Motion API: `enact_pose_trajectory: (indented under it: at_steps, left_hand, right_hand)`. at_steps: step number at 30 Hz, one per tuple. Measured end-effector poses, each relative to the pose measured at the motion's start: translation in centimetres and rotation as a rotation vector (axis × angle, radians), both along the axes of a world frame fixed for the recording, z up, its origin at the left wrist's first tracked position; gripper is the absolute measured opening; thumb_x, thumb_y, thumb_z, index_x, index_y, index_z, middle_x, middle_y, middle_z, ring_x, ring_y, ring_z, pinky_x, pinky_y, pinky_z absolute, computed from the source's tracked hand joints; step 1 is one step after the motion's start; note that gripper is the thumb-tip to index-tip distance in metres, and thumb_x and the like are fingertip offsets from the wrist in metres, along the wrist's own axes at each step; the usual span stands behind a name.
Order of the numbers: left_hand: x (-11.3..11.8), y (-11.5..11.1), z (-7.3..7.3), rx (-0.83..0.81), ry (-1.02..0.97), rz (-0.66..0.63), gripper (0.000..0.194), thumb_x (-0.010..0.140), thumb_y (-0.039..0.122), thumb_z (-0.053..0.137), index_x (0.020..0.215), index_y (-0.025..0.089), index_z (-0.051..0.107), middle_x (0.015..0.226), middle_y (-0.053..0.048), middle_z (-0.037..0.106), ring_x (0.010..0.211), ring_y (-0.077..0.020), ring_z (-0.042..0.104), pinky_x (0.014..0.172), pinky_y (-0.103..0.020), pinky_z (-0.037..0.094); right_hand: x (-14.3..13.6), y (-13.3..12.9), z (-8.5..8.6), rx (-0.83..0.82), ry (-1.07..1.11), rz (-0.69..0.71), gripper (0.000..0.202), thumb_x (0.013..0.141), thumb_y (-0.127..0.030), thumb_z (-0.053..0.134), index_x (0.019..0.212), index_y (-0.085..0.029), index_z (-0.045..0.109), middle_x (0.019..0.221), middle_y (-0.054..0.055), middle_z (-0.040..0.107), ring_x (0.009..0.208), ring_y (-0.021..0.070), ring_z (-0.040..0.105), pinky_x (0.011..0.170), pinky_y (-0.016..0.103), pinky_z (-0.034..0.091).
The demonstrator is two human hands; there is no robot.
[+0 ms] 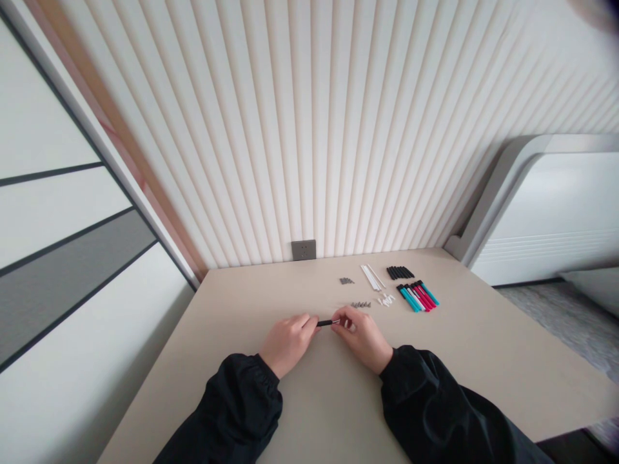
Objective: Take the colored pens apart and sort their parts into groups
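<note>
Nearest, on the beige tabletop (333,399), a slim black barrel (324,323) is held level between the two hands. Its one end is pinched narrowly by the left hand (289,341); at the other, a thin pale piece (335,321) is pinched between the closed fingertips of the right hand (360,335). By judgement, two small parts are being fitted or parted at that end; which of these cannot be told. For any next move there, the barrel needs to be kept steady and the pale piece in line with it, with only light force used.

Just beyond the right hand, a row of small metal parts (361,305) is laid out. Farther off, small white pieces (385,300) are scattered beside coloured barrels with black ends (418,296). Behind these, small grey parts (347,281), white rods (371,278) and short black pieces (400,272) are grouped apart, before a wall socket (304,250).
</note>
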State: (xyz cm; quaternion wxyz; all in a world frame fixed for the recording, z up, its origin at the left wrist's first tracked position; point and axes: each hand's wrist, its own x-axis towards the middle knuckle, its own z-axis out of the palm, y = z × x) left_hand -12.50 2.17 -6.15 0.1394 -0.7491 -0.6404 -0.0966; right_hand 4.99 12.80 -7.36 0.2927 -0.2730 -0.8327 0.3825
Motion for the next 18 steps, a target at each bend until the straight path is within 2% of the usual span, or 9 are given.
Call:
enact_pose_trajectory:
  at_steps: [3, 6, 9, 13, 18]
  left_hand:
    - [0.01, 0.00, -0.12, -0.005, -0.019, 0.011, 0.017, 0.096, 0.026, 0.044, 0.099, 0.019, 0.059, 0.077, -0.001, 0.061, 0.068, -0.0174, 0.061, 0.057, -0.028, 0.044]
    - [-0.03, 0.02, -0.35, -0.029, -0.031, 0.014, 0.017, 0.095, 0.026, 0.045, 0.101, 0.020, 0.059, 0.078, -0.002, 0.062, 0.070, -0.0177, 0.062, 0.058, -0.028, 0.045]
    - [-0.10, 0.06, -0.50, -0.041, -0.050, 0.038, 0.019, 0.095, 0.026, 0.044, 0.106, 0.020, 0.059, 0.081, -0.003, 0.063, 0.070, -0.0178, 0.063, 0.057, -0.027, 0.045]
    - [-0.10, 0.04, -0.41, -0.046, -0.065, 0.061, 0.025, 0.096, 0.025, 0.042, 0.116, 0.021, 0.056, 0.086, -0.004, 0.065, 0.073, -0.0181, 0.064, 0.058, -0.027, 0.046]
    - [0.08, -0.04, -0.10, -0.064, -0.056, 0.078, 0.024, 0.097, 0.026, 0.041, 0.114, 0.022, 0.057, 0.086, -0.004, 0.065, 0.072, -0.0175, 0.065, 0.058, -0.026, 0.046]
  right_hand:
    - [-0.09, -0.08, 0.00, -0.012, 0.010, 0.043, 0.018, 0.085, -0.026, 0.055, 0.099, -0.019, 0.065, 0.080, 0.002, 0.067, 0.069, 0.0145, 0.059, 0.066, 0.025, 0.046]
    - [-0.11, 0.00, -0.02, -0.001, 0.024, 0.106, 0.020, 0.089, -0.025, 0.049, 0.096, -0.020, 0.068, 0.081, 0.003, 0.069, 0.074, 0.0159, 0.062, 0.071, 0.027, 0.047]
    - [-0.05, 0.21, -0.16, 0.043, 0.043, 0.057, 0.018, 0.088, -0.026, 0.053, 0.093, -0.021, 0.069, 0.087, 0.004, 0.070, 0.080, 0.0175, 0.063, 0.074, 0.028, 0.047]
    - [0.10, 0.40, -0.31, 0.083, 0.033, -0.007, 0.018, 0.089, -0.026, 0.052, 0.091, -0.020, 0.069, 0.083, 0.004, 0.068, 0.070, 0.0155, 0.059, 0.067, 0.026, 0.046]
    - [0.11, 0.38, -0.34, 0.120, 0.033, -0.019, 0.019, 0.089, -0.026, 0.051, 0.092, -0.019, 0.069, 0.078, 0.003, 0.066, 0.066, 0.0142, 0.056, 0.065, 0.025, 0.046]
